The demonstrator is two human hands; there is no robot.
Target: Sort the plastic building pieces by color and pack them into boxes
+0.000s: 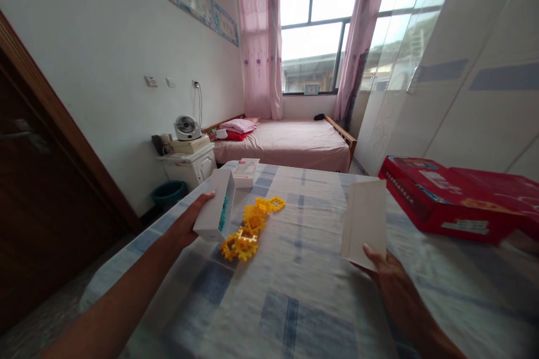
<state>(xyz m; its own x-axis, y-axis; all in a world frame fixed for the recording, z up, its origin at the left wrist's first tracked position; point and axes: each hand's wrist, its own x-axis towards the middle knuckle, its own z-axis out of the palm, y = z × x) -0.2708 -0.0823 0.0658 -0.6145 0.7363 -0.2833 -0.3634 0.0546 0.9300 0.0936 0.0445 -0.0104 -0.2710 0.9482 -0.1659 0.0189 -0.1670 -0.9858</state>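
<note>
My left hand [190,223] grips an open white box [209,214] from its left side. The box is tilted to the right, and teal pieces [223,213] show inside it. On the table to its right lies a heap of yellow plastic gear-like pieces [248,230]. My right hand [385,266] is closed on the lower end of a white box lid [365,219], the thumb on its face and the fingers behind. The lid is held up over the right part of the table, well apart from the box.
A checked cloth covers the table [303,269]. A small white carton [246,173] stands just beyond the box in my left hand. Large red boxes [446,196] sit at the right. Behind the table are a pink bed [295,140] and a nightstand with a fan [187,127].
</note>
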